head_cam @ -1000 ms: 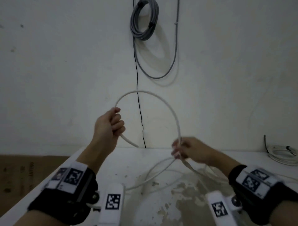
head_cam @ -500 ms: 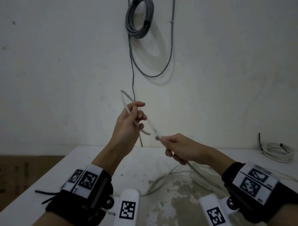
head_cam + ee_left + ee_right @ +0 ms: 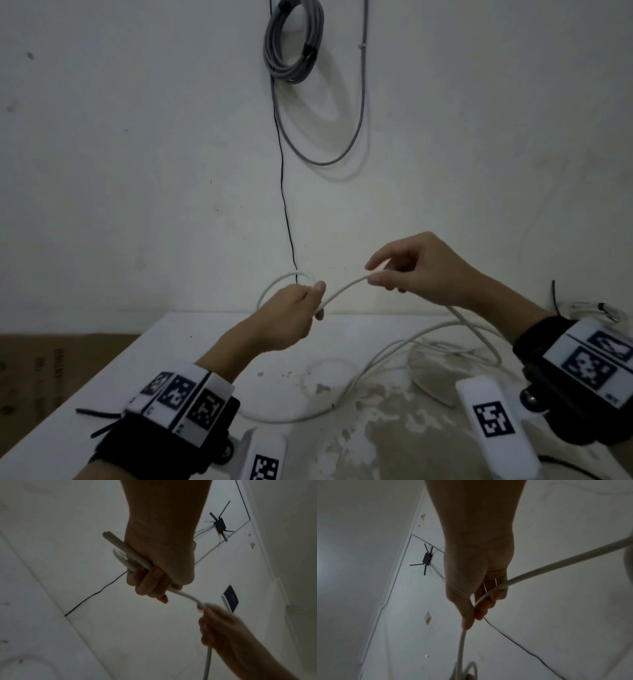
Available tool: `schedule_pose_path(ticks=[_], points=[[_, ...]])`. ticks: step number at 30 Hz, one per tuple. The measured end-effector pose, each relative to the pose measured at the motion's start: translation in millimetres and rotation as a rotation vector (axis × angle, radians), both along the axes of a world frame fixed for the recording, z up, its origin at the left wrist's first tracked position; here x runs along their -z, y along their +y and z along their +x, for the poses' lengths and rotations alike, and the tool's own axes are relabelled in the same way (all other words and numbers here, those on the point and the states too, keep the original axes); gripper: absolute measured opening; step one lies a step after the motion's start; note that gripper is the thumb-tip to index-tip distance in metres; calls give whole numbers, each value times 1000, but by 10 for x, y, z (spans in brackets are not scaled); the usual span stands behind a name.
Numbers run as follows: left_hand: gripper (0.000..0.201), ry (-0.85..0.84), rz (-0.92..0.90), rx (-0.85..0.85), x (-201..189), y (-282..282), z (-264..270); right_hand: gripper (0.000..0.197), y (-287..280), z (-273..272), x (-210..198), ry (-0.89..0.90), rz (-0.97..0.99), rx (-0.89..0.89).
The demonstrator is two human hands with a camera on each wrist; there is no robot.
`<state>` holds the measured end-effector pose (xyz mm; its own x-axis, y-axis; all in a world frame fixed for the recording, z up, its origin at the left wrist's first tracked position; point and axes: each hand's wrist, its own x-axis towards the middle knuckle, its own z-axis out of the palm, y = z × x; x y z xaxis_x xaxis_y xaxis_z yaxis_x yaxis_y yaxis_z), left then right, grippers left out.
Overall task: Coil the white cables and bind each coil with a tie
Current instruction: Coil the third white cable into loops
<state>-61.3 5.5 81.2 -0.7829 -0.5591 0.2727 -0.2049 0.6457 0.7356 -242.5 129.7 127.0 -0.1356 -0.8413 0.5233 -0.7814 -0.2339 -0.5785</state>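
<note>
A white cable [image 3: 342, 291] runs between my two hands above the white table [image 3: 191, 349]. My left hand [image 3: 298, 308] grips a small loop of it, with the loop [image 3: 274, 284] arching behind the fist; the left wrist view shows the cable [image 3: 135, 559] and its cut end lying under my curled fingers. My right hand [image 3: 387, 279] pinches the cable a short way to the right, thumb against fingers, as the right wrist view shows [image 3: 476, 604]. From there the cable [image 3: 479, 329] drops to the table and lies in loose curves [image 3: 342, 387].
A grey coiled cable [image 3: 294, 41] hangs on the wall above, with a thin black wire [image 3: 284, 192] running down. Another white coil [image 3: 592, 310] lies at the table's far right. Black ties [image 3: 96, 413] lie near the left edge. A brown surface [image 3: 51, 359] lies left of the table.
Both hands have dropped lower. The big arch of cable has been drawn into a small loop in my left fist. My right hand has slid rightward along the cable.
</note>
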Motion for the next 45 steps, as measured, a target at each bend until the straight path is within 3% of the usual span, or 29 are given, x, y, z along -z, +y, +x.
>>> schedule_pose_path(ticks=[2, 5, 8, 10, 12, 14, 19, 22, 28, 32, 37, 42, 45], points=[[51, 77, 351, 157, -76, 13, 26, 11, -8, -103, 43, 15, -7, 87], [47, 14, 846, 482, -155, -2, 23, 16, -63, -59, 139, 53, -38, 153], [40, 54, 1251, 915, -164, 15, -12, 27, -89, 131, 202, -80, 51, -21], [38, 177, 1362, 1051, -162, 23, 0, 34, -73, 250, 219, -252, 168, -151], [40, 252, 1369, 1089, -143, -14, -18, 39, -68, 320, 236, -369, 197, -190], [39, 327, 1309, 1025, -111, -71, -40, 40, -87, 335, 234, -436, 144, -134], [30, 540, 1073, 497, -76, -68, -56, 41, -111, 251, 172, -573, 43, 9], [39, 499, 948, 340, -66, 25, -93, 42, -110, 242, 167, -633, 22, 33], [40, 572, 1142, 342, -61, 98, -135, 49, -81, 281, 242, -672, 182, -3], [53, 522, 1136, 367, -19, 143, -135, 54, -60, 271, 287, -605, 309, 54], [30, 459, 1140, 415, -39, 156, -86, 56, 11, 238, 278, -569, 448, 44], [37, 490, 1147, 426, -41, 199, -67, 55, 0, 256, 284, -550, 371, 62], [50, 585, 1164, 421, -10, 245, -107, 55, -28, 300, 292, -620, 269, 68]])
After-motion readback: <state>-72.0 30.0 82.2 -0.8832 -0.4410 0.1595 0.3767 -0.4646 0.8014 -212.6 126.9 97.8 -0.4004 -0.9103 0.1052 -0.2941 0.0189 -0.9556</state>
